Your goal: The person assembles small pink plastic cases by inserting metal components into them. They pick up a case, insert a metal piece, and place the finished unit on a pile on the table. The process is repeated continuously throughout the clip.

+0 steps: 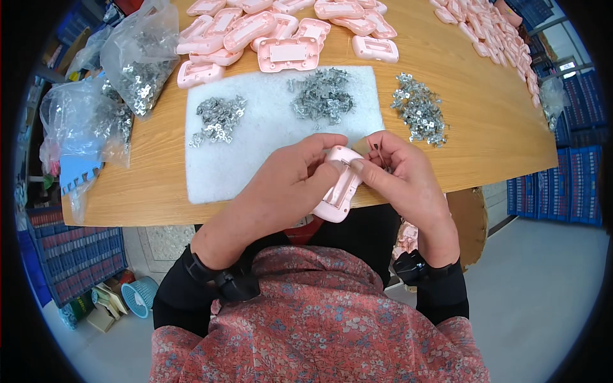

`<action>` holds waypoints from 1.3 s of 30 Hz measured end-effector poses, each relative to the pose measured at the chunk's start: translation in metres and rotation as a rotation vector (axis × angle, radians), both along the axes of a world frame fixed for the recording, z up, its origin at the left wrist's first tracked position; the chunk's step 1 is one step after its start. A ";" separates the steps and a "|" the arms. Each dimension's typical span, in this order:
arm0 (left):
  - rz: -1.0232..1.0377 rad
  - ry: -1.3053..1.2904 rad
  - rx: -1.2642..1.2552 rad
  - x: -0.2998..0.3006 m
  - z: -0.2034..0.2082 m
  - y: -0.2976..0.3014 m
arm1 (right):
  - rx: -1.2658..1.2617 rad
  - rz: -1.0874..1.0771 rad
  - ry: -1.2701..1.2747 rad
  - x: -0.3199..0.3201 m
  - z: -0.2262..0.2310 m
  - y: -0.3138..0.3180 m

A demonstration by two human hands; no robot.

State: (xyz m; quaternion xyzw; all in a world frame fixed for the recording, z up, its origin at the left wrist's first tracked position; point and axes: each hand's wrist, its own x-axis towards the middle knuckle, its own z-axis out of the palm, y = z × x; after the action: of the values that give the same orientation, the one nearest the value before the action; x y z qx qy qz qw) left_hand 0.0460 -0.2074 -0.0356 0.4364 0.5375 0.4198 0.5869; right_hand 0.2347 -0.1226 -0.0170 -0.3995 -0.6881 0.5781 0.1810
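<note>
A pink plastic casing [336, 203] with a long open compartment is tilted over the table's front edge. My left hand [290, 175] is closed around its left side, thumb on its face. My right hand [399, 172] is closed at its upper right, the thumb pressing at the compartment's upper end. Small metal pieces [385, 167] show partly among its curled fingers; how many is hidden. A tan covering [362, 146] sits at a right fingertip. Beyond my hands, a dense pile of small metal clips [324, 96] and a smaller pile of clips [220, 119] lie on a white foam sheet [265, 137].
Another heap of metal pieces [419, 110] lies on the wooden table [472, 127], right of the foam. Several pink casings [250, 30] are stacked at the back, more casings [488, 32] at far right. Clear bags of metal parts [142, 60] stand at left. Blue crates [555, 185] line the right side.
</note>
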 end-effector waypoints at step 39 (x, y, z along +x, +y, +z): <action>0.157 -0.401 -0.008 0.012 -0.003 -0.003 | 0.141 -0.258 0.298 0.011 -0.002 -0.040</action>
State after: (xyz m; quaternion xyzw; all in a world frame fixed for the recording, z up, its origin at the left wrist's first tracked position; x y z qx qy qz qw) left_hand 0.0578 -0.2102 -0.0384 0.2985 0.4442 0.5405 0.6492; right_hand 0.2455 -0.1629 -0.0187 -0.3809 -0.6356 0.5530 0.3809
